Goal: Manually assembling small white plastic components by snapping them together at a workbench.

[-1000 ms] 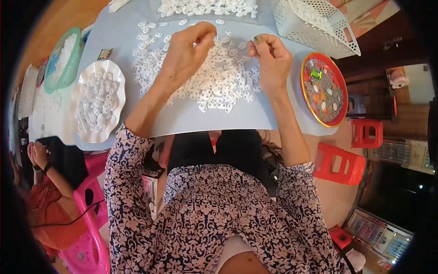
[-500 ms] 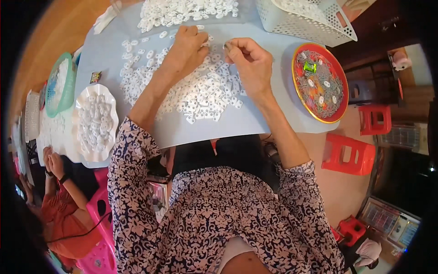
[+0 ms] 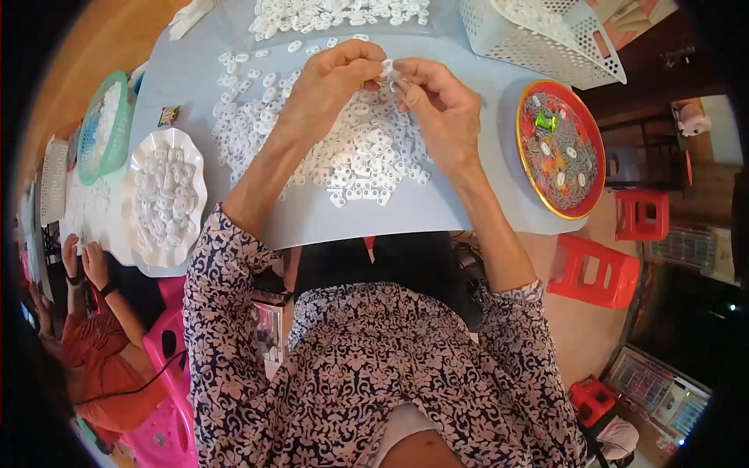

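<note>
My left hand (image 3: 331, 87) pinches a small white plastic piece (image 3: 388, 69) with holes, above the far part of the table. Close against it, my right hand (image 3: 449, 109) is closed, with a small greyish bit between thumb and forefinger, too small to name. The fingertips of both hands nearly meet at the white piece. Beneath and around them spreads a loose pile of similar white pieces (image 3: 363, 160), partly hidden by my hands and left forearm. To the right stands a red bowl (image 3: 594, 144) with a gold rim, holding many thin grey parts and a few white pieces.
A scalloped white dish (image 3: 144, 253) of white pieces sits left, near a small wrapped packet (image 3: 168, 116). A perforated basket (image 3: 538, 53) and a clear tray (image 3: 433, 30) stand at the back. Another person's hands (image 3: 86, 257) work at far left. Red stools (image 3: 597, 271) stand right.
My left hand has lifted from the pile and moved right, bringing up a white piece. My right hand has come to meet it. The whole view has shifted slightly.
</note>
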### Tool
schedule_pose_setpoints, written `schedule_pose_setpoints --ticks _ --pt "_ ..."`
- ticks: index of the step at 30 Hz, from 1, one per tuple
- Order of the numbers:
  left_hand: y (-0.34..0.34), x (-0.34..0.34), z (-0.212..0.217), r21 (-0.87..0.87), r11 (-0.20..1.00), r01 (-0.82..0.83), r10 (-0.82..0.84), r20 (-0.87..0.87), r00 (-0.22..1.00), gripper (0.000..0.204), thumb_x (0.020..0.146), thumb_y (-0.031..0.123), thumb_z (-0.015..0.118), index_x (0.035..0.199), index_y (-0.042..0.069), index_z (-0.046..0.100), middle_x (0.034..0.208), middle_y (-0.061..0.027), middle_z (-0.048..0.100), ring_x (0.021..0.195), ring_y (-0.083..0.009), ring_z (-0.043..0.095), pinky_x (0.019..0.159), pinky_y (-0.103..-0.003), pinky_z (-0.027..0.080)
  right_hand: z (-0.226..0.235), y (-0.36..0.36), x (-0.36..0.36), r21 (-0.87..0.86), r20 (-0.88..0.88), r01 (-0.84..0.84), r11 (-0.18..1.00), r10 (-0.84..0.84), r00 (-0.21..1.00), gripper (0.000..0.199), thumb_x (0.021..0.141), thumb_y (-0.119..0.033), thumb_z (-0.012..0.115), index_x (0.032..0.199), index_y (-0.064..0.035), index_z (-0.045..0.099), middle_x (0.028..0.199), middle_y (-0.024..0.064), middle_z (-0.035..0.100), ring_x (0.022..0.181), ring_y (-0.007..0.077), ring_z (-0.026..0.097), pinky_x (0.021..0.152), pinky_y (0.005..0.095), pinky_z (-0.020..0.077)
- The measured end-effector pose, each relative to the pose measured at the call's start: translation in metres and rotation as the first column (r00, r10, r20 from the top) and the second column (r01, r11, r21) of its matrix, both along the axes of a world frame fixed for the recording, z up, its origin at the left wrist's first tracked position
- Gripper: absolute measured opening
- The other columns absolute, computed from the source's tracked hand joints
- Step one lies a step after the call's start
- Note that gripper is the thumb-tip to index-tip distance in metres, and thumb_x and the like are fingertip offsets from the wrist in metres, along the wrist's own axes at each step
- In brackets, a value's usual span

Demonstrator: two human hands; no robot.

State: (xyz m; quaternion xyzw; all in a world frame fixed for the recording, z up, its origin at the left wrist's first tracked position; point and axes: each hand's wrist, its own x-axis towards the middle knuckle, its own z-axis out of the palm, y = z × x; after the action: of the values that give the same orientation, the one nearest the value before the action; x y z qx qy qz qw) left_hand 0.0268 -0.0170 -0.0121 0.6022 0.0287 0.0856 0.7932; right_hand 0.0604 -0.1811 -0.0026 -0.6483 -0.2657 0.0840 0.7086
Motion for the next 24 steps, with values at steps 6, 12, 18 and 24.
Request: schedule_pose_setpoints --ticks 6,12,18,24 --pt "-0.006 -0.003 0.003 0.109 0.994 0.003 -0.008 0.049 0.999 0.016 0.084 0.008 0.058 0.097 -0.001 0.061 0.08 -0.0009 0.059 0.072 -0.0078 0.053 0.066 -0.022 0.043 0.001 -0.001 0.003 0.108 0.018 0.094 0.99 -0.096 0.995 0.019 0.087 0.0 0.057 0.105 0.0025 0.064 0.083 0.0037 0.063 0.07 0.0064 0.056 0.062 0.0198 0.0472" --pt "-0.019 -0.01 0.009 0.306 0.949 -0.074 0.046 0.097 0.994 0.015 0.083 0.004 0.056 0.096 -0.003 0.06 0.074 0.0015 0.055 0.064 -0.0034 0.047 0.054 -0.02 0.037 -0.003 -0.004 0.007 0.024 -0.031 0.037 0.999 -0.036 0.999 0.018 0.087 -0.002 0.059 0.104 0.0031 0.064 0.083 0.0029 0.064 0.07 0.0063 0.056 0.063 0.0199 0.0469" --pt "-0.014 -0.009 0.004 0.413 0.91 -0.023 0.0 0.054 0.999 0.016 0.086 0.006 0.054 0.098 -0.003 0.06 0.074 0.0003 0.056 0.064 -0.0051 0.049 0.056 -0.02 0.039 -0.003 -0.003 0.006 0.018 0.019 0.047 0.999 -0.047 0.999 0.017 0.087 -0.004 0.06 0.102 0.0034 0.064 0.082 0.0024 0.064 0.07 0.0061 0.056 0.062 0.0196 0.0468" --pt "-0.023 -0.013 0.006 0.418 0.908 -0.019 -0.018 0.084 0.996 0.016 0.088 0.008 0.055 0.1 -0.001 0.059 0.073 -0.0024 0.056 0.065 -0.0088 0.05 0.06 -0.024 0.043 0.001 -0.004 0.004 0.093 0.004 0.108 0.99 -0.109 0.994 0.014 0.088 -0.005 0.06 0.099 0.0035 0.064 0.082 0.0026 0.065 0.069 0.0062 0.056 0.061 0.0194 0.0468"
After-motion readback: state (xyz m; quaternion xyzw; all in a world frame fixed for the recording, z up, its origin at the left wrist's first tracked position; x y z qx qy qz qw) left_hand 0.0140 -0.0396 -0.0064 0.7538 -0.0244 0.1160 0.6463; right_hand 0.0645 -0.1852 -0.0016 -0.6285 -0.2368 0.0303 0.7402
